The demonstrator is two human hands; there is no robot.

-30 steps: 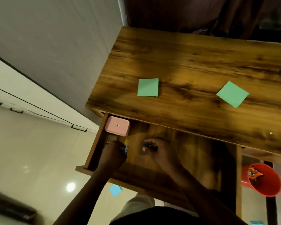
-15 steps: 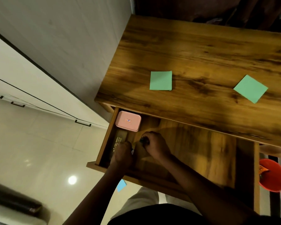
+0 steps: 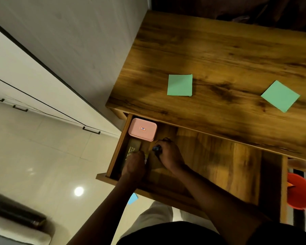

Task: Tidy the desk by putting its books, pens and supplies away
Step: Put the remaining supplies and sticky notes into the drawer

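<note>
Both my hands are inside the open drawer (image 3: pixel 219 167): right hand (image 3: pixel 168 155), fingers curled around a small blue item (image 3: pixel 156 148); left hand (image 3: pixel 134 164), grip unclear, beside the pink case (image 3: pixel 142 129). Two green sticky notes (image 3: pixel 180 85) lie on the bench (image 3: pixel 228 55).

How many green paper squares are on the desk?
2. One green square lies near the middle of the desk top, above the open drawer; the other green square lies further right. None seem hidden.

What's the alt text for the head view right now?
Both hands, left hand and right hand, reach into the open desk drawer beside a pink box, the right holding a small blue item. Two green sticky notes lie on the desktop.
</note>
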